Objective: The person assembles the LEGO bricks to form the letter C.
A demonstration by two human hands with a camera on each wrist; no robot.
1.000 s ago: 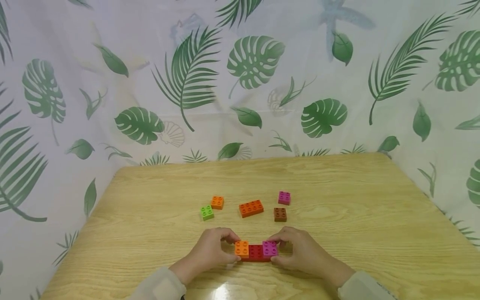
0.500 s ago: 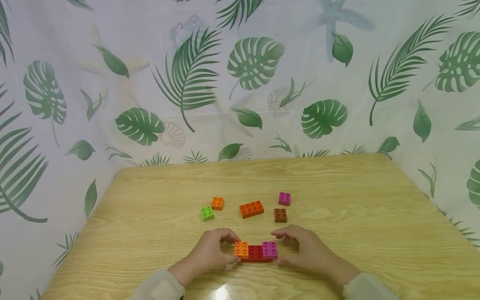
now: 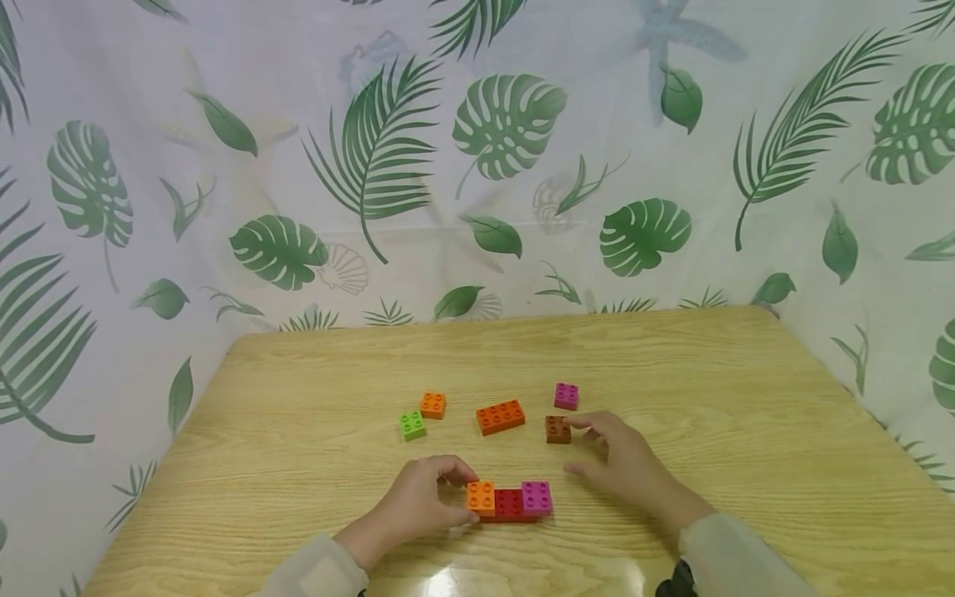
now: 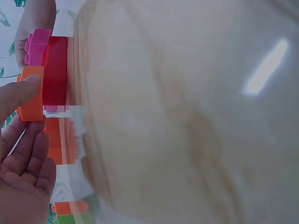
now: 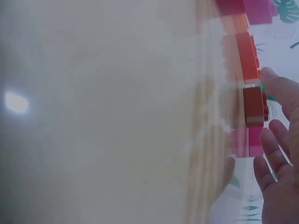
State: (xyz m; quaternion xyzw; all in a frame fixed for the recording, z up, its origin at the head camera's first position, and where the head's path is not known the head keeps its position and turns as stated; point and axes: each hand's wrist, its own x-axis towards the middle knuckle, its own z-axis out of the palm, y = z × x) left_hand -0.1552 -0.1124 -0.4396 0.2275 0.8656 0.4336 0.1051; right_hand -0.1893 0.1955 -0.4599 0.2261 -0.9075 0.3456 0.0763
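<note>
A red brick (image 3: 509, 504) lies on the table with an orange brick (image 3: 481, 497) stacked on its left end and a magenta brick (image 3: 536, 497) on its right end. My left hand (image 3: 424, 497) pinches the orange brick between thumb and fingers, as the left wrist view also shows. Farther forward, my right hand (image 3: 622, 460) reaches to a brown brick (image 3: 557, 429), its index fingertip at the brick's right edge. In the right wrist view, thumb and fingers are spread apart near the brown brick (image 5: 253, 107), not closed on it.
On the wooden table (image 3: 313, 373) lie a long red-orange brick (image 3: 501, 417), a second magenta brick (image 3: 566, 395), another orange brick (image 3: 433, 405) and a lime green brick (image 3: 413, 425). A leaf-patterned cloth (image 3: 477, 166) hangs behind the table.
My right hand has let go of the magenta brick on the stack and moved forward and right to the brown brick. The left hand keeps its hold on the orange brick.
</note>
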